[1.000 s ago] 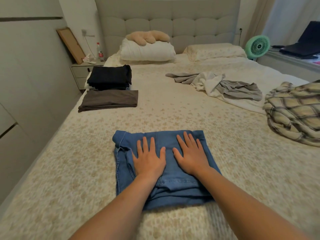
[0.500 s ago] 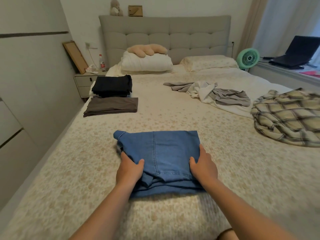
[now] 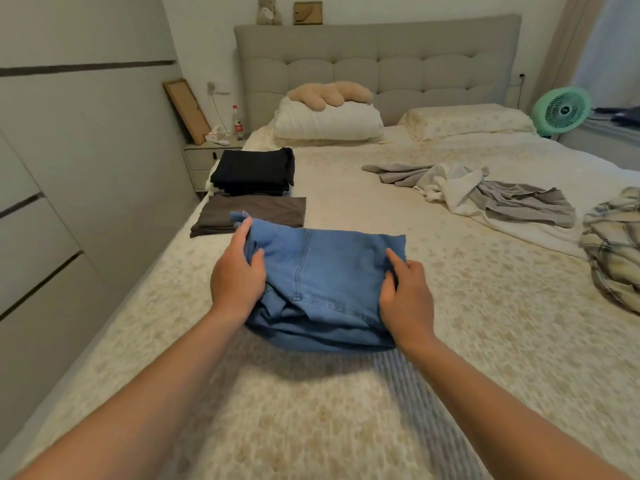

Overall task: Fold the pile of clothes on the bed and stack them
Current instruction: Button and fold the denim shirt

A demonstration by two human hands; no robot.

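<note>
Folded jeans (image 3: 332, 271) between both hands' grip

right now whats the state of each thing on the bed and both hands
folded jeans: folded, lifted off the bed
left hand: gripping jeans' left edge
right hand: gripping jeans' right edge
black stack: folded
brown garment: folded flat
grey and white clothes: unfolded heap
plaid shirt: crumpled, unfolded

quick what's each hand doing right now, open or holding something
Left hand: grips the left side of the folded blue jeans, thumb on top.
Right hand: grips the right side of the same jeans.
</note>
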